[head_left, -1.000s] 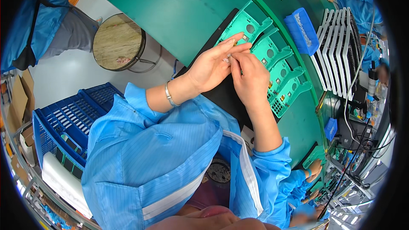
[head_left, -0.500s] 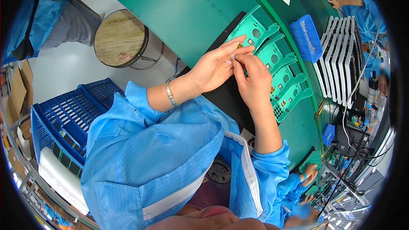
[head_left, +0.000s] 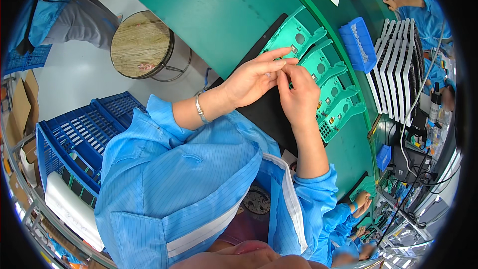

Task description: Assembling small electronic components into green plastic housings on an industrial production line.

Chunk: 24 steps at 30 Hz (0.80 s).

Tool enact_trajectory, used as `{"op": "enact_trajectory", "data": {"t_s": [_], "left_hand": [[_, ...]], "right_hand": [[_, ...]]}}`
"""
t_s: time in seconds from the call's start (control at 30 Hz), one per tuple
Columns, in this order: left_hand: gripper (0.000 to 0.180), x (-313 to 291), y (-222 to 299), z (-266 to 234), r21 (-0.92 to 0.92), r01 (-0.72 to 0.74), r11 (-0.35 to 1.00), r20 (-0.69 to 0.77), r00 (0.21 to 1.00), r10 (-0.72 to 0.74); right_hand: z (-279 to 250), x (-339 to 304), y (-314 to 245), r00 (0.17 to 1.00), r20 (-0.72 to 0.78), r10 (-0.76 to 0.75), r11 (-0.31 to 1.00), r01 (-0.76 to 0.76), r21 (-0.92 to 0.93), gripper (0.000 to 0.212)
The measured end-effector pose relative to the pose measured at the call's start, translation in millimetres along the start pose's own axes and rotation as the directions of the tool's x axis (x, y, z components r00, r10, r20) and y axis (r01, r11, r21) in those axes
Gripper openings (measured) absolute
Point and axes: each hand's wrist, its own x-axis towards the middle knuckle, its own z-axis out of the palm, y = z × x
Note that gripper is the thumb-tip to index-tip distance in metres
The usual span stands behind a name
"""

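My left hand [head_left: 254,80] is cupped, its thumb and fingers bent toward my right hand [head_left: 299,89]. The right thumb and fingertips are pinched together against the left fingers. Whatever lies between them is too small and covered to make out. Just beyond both hands, several green plastic panels [head_left: 326,71] with round holes and small fitted parts lie side by side. They rest partly on a black mat [head_left: 271,114], and my right wrist passes in front of the nearer ones.
Past the green table's raised edge stand a blue bin [head_left: 357,45] of small white parts and a row of white-edged panels [head_left: 396,69]. A round stool [head_left: 141,45] and blue crate [head_left: 94,137] are to the left. A co-worker's hands [head_left: 362,203] are at lower right.
The right fingertips have shifted slightly up and closed in on the left fingers. Small pale pieces seen in the left palm before are now hidden. At upper left, another person has moved slightly.
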Motion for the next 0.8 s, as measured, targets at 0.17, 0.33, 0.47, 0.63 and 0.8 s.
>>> {"op": "enact_trajectory", "data": {"t_s": [0.17,0.33,0.47,0.63,0.8], "left_hand": [[0.047,0.2,-0.4,1.2,-0.033,-0.003,0.999,-0.043,0.999,0.002],[0.046,0.7,-1.5,1.1,-0.055,0.004,0.998,-0.06,0.998,-0.007],[0.048,1.5,-1.4,8.4,0.014,0.003,1.0,-0.074,0.997,-0.002],[0.049,-1.7,3.2,16.0,0.008,0.012,1.0,-0.052,0.999,-0.012],[0.047,-3.9,10.0,15.9,-0.004,0.033,0.999,-0.068,0.997,-0.034]], "right_hand": [[-0.7,-2.3,-2.2,1.0,-0.015,0.005,1.0,-0.005,0.018,0.009],[-1.1,-4.7,-2.1,0.999,-0.032,0.009,0.999,-0.007,0.042,0.011],[-3.6,-2.9,2.3,0.999,-0.043,-0.03,1.0,0.03,0.004,0.01],[-10.6,3.2,3.1,0.994,-0.005,-0.111,0.977,0.108,-0.185,0.009],[-12.4,14.7,0.1,0.999,-0.017,-0.028,0.999,0.028,-0.04,0.008]]}}
